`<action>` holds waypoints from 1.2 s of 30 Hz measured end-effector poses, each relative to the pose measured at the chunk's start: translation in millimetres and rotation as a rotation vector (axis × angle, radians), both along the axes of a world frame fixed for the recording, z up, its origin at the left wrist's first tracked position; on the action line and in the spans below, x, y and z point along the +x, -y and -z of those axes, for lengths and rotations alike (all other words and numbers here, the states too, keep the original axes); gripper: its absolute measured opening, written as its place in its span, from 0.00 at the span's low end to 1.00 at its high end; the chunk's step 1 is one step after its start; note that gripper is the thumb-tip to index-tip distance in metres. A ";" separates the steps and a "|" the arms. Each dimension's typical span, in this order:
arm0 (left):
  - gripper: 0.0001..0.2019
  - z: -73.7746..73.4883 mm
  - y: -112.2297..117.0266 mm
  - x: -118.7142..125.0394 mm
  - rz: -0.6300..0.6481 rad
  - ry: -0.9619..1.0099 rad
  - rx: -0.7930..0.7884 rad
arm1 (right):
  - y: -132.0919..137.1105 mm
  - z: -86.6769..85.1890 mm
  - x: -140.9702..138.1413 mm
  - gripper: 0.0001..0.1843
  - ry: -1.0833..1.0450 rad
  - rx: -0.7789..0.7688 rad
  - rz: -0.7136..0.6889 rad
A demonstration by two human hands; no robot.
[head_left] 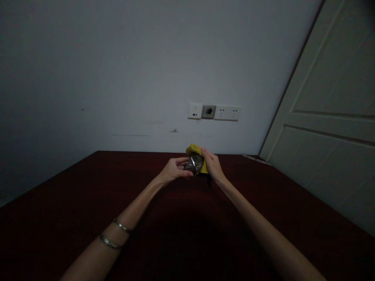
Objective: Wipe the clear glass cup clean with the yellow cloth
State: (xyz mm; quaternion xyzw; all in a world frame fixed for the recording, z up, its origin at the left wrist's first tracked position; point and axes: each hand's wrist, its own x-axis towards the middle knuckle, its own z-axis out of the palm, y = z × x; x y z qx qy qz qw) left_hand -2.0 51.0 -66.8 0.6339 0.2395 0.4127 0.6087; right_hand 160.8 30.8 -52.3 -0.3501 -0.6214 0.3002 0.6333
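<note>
Just above the far part of the dark red table, my two hands are close together. My left hand (pixel 173 170) is closed on a shiny, dark see-through packet (pixel 194 164), its thumb below and fingers behind. My right hand (pixel 213 164) grips a yellow cloth-like pouch (pixel 204 168), thumb on its upper edge. The packet lies against the pouch's opening, and I cannot tell how much of it is inside. A dark strip or cord hangs from the pouch's lower edge. Two bracelets circle my left forearm.
The dark red table (pixel 140 218) reaches to a pale wall (pixel 131 70). Sockets and a switch plate (pixel 227 112) sit on the wall behind my hands. A light panelled door (pixel 328 128) stands at the right. A thin pale strip (pixel 257 159) lies at the table's far right edge.
</note>
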 end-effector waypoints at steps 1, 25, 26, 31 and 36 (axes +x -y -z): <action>0.35 -0.9 -0.4 0.1 -0.008 0.005 -0.003 | 0.0 -0.1 -1.0 0.22 -0.017 -0.011 0.004; 0.30 16.6 -11.5 -17.7 0.101 -0.095 -0.053 | 9.0 5.3 6.8 0.40 0.532 0.385 0.083; 0.30 16.1 -12.2 -19.9 0.125 -0.118 -0.046 | 9.3 2.6 7.6 0.39 0.462 0.323 0.073; 0.33 11.1 -11.9 -21.0 0.128 -0.117 0.009 | 9.3 -5.8 5.1 0.31 0.166 0.011 -0.056; 0.31 5.4 -5.7 -14.4 0.068 -0.079 0.019 | 9.0 -5.1 -1.2 0.28 0.139 -0.013 -0.061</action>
